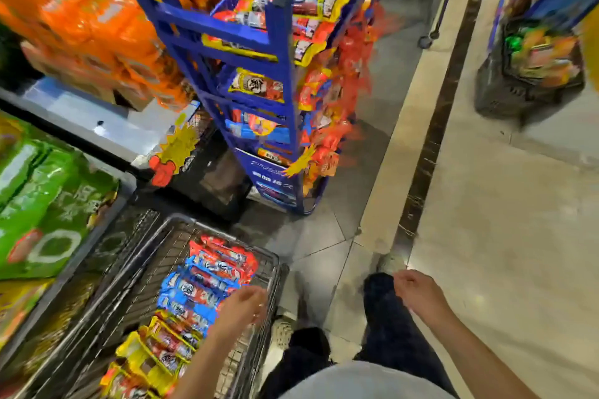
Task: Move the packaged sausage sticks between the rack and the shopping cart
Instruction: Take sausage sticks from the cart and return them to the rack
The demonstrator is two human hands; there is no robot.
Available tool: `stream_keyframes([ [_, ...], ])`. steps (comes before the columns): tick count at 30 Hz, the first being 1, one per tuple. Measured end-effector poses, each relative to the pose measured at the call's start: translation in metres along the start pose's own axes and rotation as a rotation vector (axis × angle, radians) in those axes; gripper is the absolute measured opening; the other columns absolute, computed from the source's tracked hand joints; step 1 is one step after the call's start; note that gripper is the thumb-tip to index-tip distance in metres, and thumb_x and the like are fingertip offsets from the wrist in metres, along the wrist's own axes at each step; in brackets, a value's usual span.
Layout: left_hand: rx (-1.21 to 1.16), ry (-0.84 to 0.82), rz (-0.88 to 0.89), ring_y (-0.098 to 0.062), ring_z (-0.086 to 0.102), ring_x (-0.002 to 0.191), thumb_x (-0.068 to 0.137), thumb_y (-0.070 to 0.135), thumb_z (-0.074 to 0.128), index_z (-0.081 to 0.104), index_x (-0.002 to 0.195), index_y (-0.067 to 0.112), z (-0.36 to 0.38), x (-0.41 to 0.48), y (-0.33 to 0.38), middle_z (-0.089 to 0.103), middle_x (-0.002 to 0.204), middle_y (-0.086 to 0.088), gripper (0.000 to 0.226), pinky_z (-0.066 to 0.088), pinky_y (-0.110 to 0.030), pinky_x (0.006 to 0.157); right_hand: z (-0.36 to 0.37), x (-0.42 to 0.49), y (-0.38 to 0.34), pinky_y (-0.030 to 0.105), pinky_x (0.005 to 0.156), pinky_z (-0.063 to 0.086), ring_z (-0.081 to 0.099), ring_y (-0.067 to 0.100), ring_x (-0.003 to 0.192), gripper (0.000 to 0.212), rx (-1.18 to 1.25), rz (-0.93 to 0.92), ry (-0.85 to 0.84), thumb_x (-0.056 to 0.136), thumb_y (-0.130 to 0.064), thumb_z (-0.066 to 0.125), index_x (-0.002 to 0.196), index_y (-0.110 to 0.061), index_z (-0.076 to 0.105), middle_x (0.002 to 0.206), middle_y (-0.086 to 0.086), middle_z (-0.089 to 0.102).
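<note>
- Holds nothing in the left hand (241, 304), fingers loosely curled, just above the right rim of the shopping cart (275, 261) and beside the blue packs.
- Carries nothing in the right hand (418, 290) either, fingers loosely curled, out over the floor (486, 236), well apart from the cart.
- Just under the left hand: packaged sausage sticks (207, 288) laid in an overlapping row along the cart's right side, red at the far end, blue in the middle, yellow at the near end.
- Probably light, in slick film; fairly stiff along the sticks, floppy at the sealed edges.
- Best pinched across the middle of one pack, thumb on top and fingers beneath, rather than by a sealed edge, so as not to slip or drag the neighbours along.
- Further out, beyond the cart's far end: blue tiered rack (282, 52), with more packs (259, 86) on its shelves and red bags hanging down its right side.
- Left of the cart: green bags (48, 197) and orange packs (81, 10) in stacked displays.
- At the far right, on the floor: dark basket (525, 100) of mixed goods.
- Wrapper print too blurred to read.
</note>
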State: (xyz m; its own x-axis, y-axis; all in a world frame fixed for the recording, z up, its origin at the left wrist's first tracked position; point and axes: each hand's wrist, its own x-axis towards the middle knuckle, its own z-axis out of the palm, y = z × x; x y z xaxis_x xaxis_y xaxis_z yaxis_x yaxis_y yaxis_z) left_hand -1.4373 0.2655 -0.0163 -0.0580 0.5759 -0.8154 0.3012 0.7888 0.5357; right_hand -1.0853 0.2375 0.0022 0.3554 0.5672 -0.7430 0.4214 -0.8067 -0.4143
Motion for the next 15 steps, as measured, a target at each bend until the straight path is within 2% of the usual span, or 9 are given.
stream_keyframes([
  [3, 0.105, -0.007, 0.051, -0.014, 0.051, 0.052, 0.092, 0.013, 0.062, 0.061, 0.076, 0.008, 0.048, 0.014, 0.045, 0.055, 0.061, -0.006, 0.017, 0.038, -0.017, 0.042, -0.035, 0.018, 0.028, 0.040, 0.086, 0.055, 0.066, 0.020, 0.089, 0.018, 0.085, 0.069, 0.002, 0.091, -0.032, 0.053, 0.086, -0.028, 0.070, 0.094, -0.004, 0.071],
  [5, 0.152, -0.015, 0.079, -0.016, 0.050, 0.050, 0.088, 0.017, 0.063, 0.063, 0.068, 0.012, 0.087, 0.027, 0.075, 0.055, 0.053, 0.000, 0.020, 0.038, -0.018, 0.040, -0.062, 0.028, 0.036, 0.043, 0.088, 0.055, 0.066, 0.018, 0.087, 0.016, 0.160, 0.105, 0.005, 0.090, -0.029, 0.054, 0.083, -0.029, 0.069, 0.092, -0.004, 0.070],
  [7, 0.207, -0.042, 0.084, -0.018, 0.054, 0.051, 0.081, 0.027, 0.063, 0.066, 0.061, 0.017, 0.123, 0.048, 0.095, 0.057, 0.051, 0.003, 0.022, 0.037, -0.021, 0.045, -0.090, 0.044, 0.042, 0.043, 0.088, 0.055, 0.066, 0.019, 0.087, 0.015, 0.212, 0.131, -0.005, 0.090, -0.025, 0.055, 0.085, -0.027, 0.069, 0.091, -0.002, 0.070],
  [9, 0.185, -0.049, 0.041, -0.020, 0.058, 0.054, 0.080, 0.026, 0.067, 0.067, 0.067, 0.020, 0.155, 0.073, 0.113, 0.061, 0.059, 0.001, 0.014, 0.039, -0.024, 0.051, -0.120, 0.066, 0.044, 0.043, 0.086, 0.054, 0.066, 0.024, 0.086, 0.015, 0.253, 0.130, -0.005, 0.091, -0.024, 0.056, 0.089, -0.018, 0.070, 0.090, 0.004, 0.071],
  [11, 0.176, -0.047, 0.035, -0.016, 0.058, 0.053, 0.090, 0.015, 0.063, 0.064, 0.076, 0.019, 0.188, 0.079, 0.142, 0.062, 0.067, -0.003, 0.015, 0.040, -0.026, 0.054, -0.150, 0.088, 0.043, 0.045, 0.086, 0.052, 0.067, 0.026, 0.086, 0.018, 0.261, 0.109, -0.010, 0.093, -0.025, 0.057, 0.091, -0.013, 0.069, 0.089, 0.007, 0.072],
  [15, 0.133, -0.022, 0.060, -0.012, 0.055, 0.055, 0.095, 0.003, 0.052, 0.063, 0.084, 0.016, 0.248, 0.065, 0.213, 0.062, 0.075, -0.005, 0.020, 0.040, -0.016, 0.044, -0.223, 0.135, 0.030, 0.048, 0.090, 0.053, 0.068, 0.026, 0.086, 0.015, 0.264, 0.070, 0.006, 0.093, -0.027, 0.059, 0.081, -0.024, 0.065, 0.087, 0.003, 0.072],
])
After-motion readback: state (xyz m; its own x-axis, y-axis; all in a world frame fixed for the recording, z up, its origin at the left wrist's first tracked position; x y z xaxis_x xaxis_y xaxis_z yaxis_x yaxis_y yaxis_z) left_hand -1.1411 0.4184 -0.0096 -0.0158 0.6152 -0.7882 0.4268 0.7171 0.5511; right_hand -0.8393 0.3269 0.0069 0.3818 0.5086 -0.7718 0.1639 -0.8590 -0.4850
